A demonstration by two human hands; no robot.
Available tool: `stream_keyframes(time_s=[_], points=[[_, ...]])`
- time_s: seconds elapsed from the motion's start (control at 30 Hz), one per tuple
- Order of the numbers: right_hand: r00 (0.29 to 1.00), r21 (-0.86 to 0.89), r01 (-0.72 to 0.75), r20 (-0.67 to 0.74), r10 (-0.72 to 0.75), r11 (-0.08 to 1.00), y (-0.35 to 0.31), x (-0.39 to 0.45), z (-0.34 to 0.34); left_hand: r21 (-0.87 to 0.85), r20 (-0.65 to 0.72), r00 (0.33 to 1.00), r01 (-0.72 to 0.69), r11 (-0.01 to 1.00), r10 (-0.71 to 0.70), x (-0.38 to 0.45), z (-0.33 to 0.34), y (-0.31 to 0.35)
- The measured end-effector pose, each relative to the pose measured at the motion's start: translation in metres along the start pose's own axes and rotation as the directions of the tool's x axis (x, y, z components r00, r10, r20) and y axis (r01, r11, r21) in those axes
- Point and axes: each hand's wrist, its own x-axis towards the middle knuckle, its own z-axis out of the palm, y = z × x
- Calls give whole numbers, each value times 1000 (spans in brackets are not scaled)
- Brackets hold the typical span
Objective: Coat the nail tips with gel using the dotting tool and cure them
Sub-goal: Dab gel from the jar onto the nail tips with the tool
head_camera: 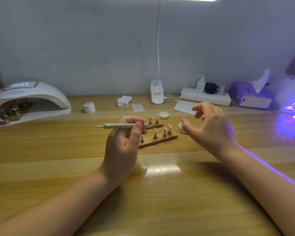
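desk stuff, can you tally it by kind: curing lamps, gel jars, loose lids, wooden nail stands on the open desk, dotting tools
curing lamps: 2, white one at left, lit one at right
gel jars: 2, closed jar, open jar
loose lids: 1, lid
wooden nail stands on the open desk: 2, near stand, far stand
dotting tools: 1, dotting tool in the left hand
total: 8

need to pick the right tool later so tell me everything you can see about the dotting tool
The dotting tool is a slim, pen-like stick with a pale beige, matte body and a thin metal point at its left end. It lies roughly level above the table, point facing left. The left hand pinches it near its right end between thumb and fingers, which hide that end. It sits just in front of the nail tips on their stands. Nothing else touches it.
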Motion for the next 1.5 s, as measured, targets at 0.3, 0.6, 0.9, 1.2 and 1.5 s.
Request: stream_keyframes(time_s=[0.3,0.6,0.9,1.2,1.5], points=[[868,54,-318,417,268,947,29,5,15,-9,11,1000,12,1000,-12,0,1,1],[942,167,-251,269,201,954,24,1,14,9,31,1000,1,1000,-1,-1,1,4],[984,225,142,73,-162,964,-29,-6,-5,5,1,989,-147,989,147,12,-6,29],[966,243,212,92,-240,947,-51,-17,-9,118,51,988,-151,981,146,14,-4,32],[960,227,235,96,-262,945,-56,-19,-11,180,50,993,-112,977,105,13,-3,32]])
